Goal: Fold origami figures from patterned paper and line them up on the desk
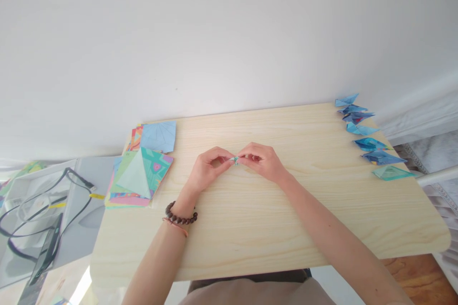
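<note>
Head view: folded paper (235, 160) between fingertips (227, 157)

Bare forearms (332, 238), dark bead bracelet (181, 219) — thin orange cord (176, 227)

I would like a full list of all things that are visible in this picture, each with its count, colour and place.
pale wooden table: one, light beige, centre.
small folded paper piece: one, teal and white, pinched between both hands over the table's middle.
folded paper figures: about seven, mostly blue, the nearest teal, in a row along the table's right edge.
patterned square paper sheets: one stack, many colours, table's left edge.
black cables: several, on a grey surface left of the table.
white wall: one, behind the table.
brown beaded bracelet: one, left wrist.
left hand: one, fingertips on the paper piece.
right hand: one, likewise.
</note>
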